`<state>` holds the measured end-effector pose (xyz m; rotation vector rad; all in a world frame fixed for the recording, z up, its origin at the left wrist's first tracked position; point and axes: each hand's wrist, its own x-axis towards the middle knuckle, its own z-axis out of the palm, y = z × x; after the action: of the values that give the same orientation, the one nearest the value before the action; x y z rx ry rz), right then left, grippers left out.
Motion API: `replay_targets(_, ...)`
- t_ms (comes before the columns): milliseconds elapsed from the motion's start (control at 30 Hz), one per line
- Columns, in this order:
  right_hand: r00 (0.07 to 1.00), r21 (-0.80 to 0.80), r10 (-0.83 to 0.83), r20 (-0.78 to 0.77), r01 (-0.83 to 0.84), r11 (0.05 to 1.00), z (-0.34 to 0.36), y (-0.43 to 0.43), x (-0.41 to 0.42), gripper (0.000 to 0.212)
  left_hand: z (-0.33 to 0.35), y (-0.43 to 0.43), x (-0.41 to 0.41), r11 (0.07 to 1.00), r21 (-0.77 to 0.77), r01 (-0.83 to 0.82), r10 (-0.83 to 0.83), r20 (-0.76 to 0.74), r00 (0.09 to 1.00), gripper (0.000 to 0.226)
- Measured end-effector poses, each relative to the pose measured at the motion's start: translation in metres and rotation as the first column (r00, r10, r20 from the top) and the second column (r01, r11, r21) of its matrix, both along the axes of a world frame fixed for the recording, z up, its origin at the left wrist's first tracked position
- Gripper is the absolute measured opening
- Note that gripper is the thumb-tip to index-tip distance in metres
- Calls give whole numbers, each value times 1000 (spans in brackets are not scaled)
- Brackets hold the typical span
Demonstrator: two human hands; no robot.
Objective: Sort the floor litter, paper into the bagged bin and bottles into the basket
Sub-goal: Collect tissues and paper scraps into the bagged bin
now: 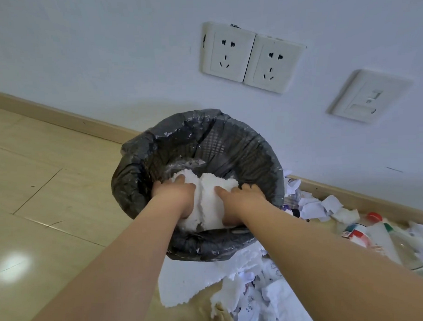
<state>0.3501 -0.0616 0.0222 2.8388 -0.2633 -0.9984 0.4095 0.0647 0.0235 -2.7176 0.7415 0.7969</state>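
While both hands, left hand [175, 198] and right hand [241, 200], clasp the paper wad [207, 197] at frame centre, press it deep into the bagged bin [258, 153] before releasing.

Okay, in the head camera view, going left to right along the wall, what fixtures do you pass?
First wall socket → second wall socket, set edge to edge with the first → data port plate, apart from them and lower down the wall.
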Motion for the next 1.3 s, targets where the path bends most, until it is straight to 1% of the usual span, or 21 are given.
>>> replay_targets(67, 999, 4, 16, 49, -16, 1000, 4, -1, 0, 65, -1, -3, 3, 1000, 11, -11, 12, -30, 999, 58)
replay_targets(133, 972, 13, 56, 229, -60, 998, 17, -4, 1, 46, 1, -5, 4, 998, -49, -30, 31, 11, 999, 51)
replay_targets(167, 937, 21, 65, 343, -77, 997, 24, -6, 1, 40, 3, -6, 5, 994, -102, -44, 50, 58, 997, 47)
replay_targets(233, 831, 32, 72, 551, -107, 994, 38, -12, -1, 33, 13, -8, 4, 975, -212, -75, 109, 155, 982, 43)
replay_targets(300, 717, 68, 28, 697, -105, 992, 47, -22, -8, 29, 23, -14, 1, 945, -317, -83, 159, 222, 962, 41)
replay_targets(333, 668, 112, -26, 744, -87, 990, 49, -28, -13, 29, 29, -19, -2, 924, -378, -64, 169, 252, 953, 38)
replay_targets(400, 594, 229, -165, 788, -34, 973, 52, -39, -29, 30, 37, -30, -10, 849, -528, -8, 180, 276, 944, 35)
replay_targets(500, 510, 416, -390, 767, 69, 907, 45, -59, -60, 32, 49, -53, -30, 662, -746, 73, 169, 244, 955, 31)
replay_targets(567, 480, 505, -506, 716, 144, 851, 32, -74, -85, 37, 52, -71, -51, 574, -799, 180, 104, 289, 952, 27)
replay_targets(633, 469, 548, -578, 668, 216, 808, 16, -91, -114, 41, 45, -88, -76, 524, -791, 317, -7, 368, 930, 23)
replay_targets(733, 508, 554, -633, 584, 321, 768, -11, -107, -159, 43, 19, -102, -110, 443, -738, 509, -226, 458, 860, 23)
replay_targets(767, 534, 543, -631, 563, 336, 769, -20, -110, -172, 44, 8, -103, -119, 433, -703, 564, -282, 489, 825, 25)
replay_targets(867, 660, 456, -555, 507, 340, 822, -43, -115, -215, 45, -29, -97, -147, 435, -562, 703, -449, 541, 711, 29)
replay_targets(900, 715, 422, -509, 479, 322, 848, -51, -115, -229, 45, -42, -93, -155, 430, -542, 722, -516, 509, 689, 26)
replay_targets(967, 801, 371, -405, 441, 249, 895, -65, -108, -254, 45, -60, -84, -173, 452, -547, 705, -649, 341, 680, 26)
replay_targets(1033, 825, 380, -372, 426, 210, 901, -80, -102, -275, 44, -72, -76, -188, 550, -511, 661, -708, 133, 693, 30)
replay_targets(1067, 829, 369, -356, 431, 198, 908, -86, -98, -284, 46, -79, -71, -195, 601, -451, 660, -719, 56, 693, 34)
replay_targets(1100, 852, 380, -356, 384, 206, 902, -88, -94, -290, 48, -86, -67, -201, 628, -394, 671, -730, 2, 683, 39)
replay_targets(1167, 895, 370, -341, 286, 225, 901, -96, -88, -302, 51, -97, -59, -209, 660, -294, 692, -736, -65, 674, 53)
replay_targets(1233, 924, 352, -308, 226, 217, 910, -100, -85, -312, 55, -106, -56, -212, 672, -191, 716, -739, -111, 664, 73)
replay_targets(1300, 944, 347, -283, 168, 212, 914, -103, -81, -315, 67, -111, -56, -214, 676, -78, 732, -735, -137, 664, 93)
